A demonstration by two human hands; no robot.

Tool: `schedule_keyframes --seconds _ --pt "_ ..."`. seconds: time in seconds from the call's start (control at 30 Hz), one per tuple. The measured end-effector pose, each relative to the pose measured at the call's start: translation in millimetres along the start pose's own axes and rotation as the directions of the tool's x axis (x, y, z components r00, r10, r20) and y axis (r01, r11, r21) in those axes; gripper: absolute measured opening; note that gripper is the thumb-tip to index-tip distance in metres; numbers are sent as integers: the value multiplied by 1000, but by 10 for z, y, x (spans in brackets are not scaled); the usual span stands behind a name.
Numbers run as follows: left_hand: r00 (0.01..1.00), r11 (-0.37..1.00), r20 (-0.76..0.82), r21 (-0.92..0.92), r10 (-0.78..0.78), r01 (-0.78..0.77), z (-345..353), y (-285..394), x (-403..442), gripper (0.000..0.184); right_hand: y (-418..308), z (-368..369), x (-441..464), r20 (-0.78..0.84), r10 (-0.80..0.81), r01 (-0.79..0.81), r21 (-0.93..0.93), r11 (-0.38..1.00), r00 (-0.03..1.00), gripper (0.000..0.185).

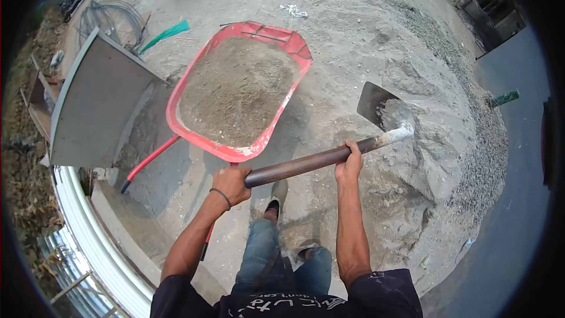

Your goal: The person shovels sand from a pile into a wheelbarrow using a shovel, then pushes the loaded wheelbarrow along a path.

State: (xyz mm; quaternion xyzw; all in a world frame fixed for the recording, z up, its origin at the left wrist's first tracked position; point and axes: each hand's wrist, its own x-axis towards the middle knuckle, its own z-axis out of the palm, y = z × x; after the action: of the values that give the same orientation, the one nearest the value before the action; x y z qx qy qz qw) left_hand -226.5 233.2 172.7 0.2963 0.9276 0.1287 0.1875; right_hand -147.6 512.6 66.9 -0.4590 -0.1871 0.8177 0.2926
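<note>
A shovel with a thick brown handle (300,165) lies across my view in both hands. My left hand (232,185) is wrapped round the handle's rear end, just below the wheelbarrow's front rim. Farther along the shaft, my right hand (350,162) grips it from below. The dark metal blade (372,103) rests at the grey sand pile (438,162), with some sand on its right part. Left of the blade stands a red wheelbarrow (247,152) filled with brownish sand (235,94).
A grey curved panel (97,103) stands left of the wheelbarrow, whose red handle (153,164) sticks out near it. Coiled wire (115,20) and green cloth (166,35) lie behind. White pipes (97,229) run along the lower left. Gravel (485,165) borders the pile before a grey wall (521,141).
</note>
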Motion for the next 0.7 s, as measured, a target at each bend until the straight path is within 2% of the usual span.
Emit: schedule_keyframes --seconds 0.1,0.13,0.2,0.23,0.3,0.33,0.4,0.43,0.5,0.53,0.57,0.63,0.7 --pt "953 987 265 24 148 -160 454 746 66 17 -228 -1322 166 -294 -28 51 69 996 955 12" --pt "928 976 319 34 194 -216 681 958 67 17 -270 -1805 130 -357 -35 77 105 991 934 12" --pt "856 955 454 36 246 -293 1306 1388 80 18 -361 -2748 79 -442 41 25 142 989 896 5" --pt "792 930 532 23 299 -367 1603 1663 60 18 -408 -3257 -57 -532 38 70 181 981 846 5" --pt "686 874 646 59 336 -483 2257 2202 -36 19 -484 -4194 -358 -748 74 147 225 963 659 6" --pt "603 847 692 -21 396 -532 2630 2430 -133 19 -589 -4611 -518 -823 113 181 252 951 556 4" --pt "453 789 771 -102 448 -606 3299 2985 -358 19 -772 -5408 -985 -898 107 246 229 942 426 4" --pt "394 768 802 -122 449 -629 3639 3224 -497 19 -711 -5982 -1204 -900 43 326 201 924 435 5" --pt "226 677 791 -294 569 -674 4318 3626 -777 18 -840 -6683 -1485 -962 43 435 162 886 271 4" --pt "140 627 772 -381 620 -680 4626 3767 -894 18 -863 -7016 -1646 -976 65 430 150 890 206 4" --pt "135 633 784 -372 605 -679 4938 3916 -969 18 -900 -7329 -1647 -971 79 441 175 880 227 4" --pt "94 622 781 -411 617 -666 5464 4098 -1044 21 -903 -7800 -1454 -986 62 425 124 897 156 5" --pt "96 651 826 -360 555 -669 5802 3991 -1006 22 -574 -8212 -1162 -983 113 376 161 912 148 6"
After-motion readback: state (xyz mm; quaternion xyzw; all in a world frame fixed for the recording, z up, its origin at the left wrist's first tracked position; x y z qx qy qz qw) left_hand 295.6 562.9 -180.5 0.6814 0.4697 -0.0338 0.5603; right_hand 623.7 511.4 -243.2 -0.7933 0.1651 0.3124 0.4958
